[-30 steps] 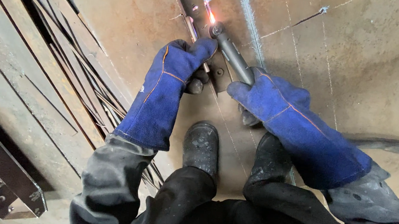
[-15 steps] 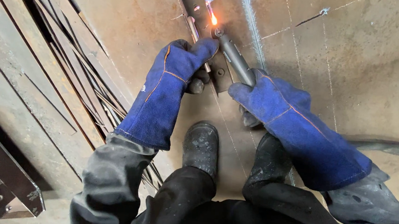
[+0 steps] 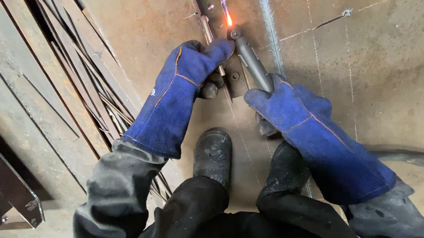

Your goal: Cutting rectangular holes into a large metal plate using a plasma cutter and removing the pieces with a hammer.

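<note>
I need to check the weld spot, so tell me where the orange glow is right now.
In the head view the orange glow sits at top centre, at the tip of the grey welding torch held by the right hand, just above the left hand.

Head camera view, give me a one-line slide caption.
Blue-gloved right hand holds a welding torch to a metal strip, left hand steadying.

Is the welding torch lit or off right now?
Lit: an orange glow burns at the tip of the welding torch, which the right hand grips.

Both hands gloved, extended forward; right hand (image 3: pixel 292 107) fist-clenched, left hand (image 3: pixel 190 77) fingers curled.
</note>
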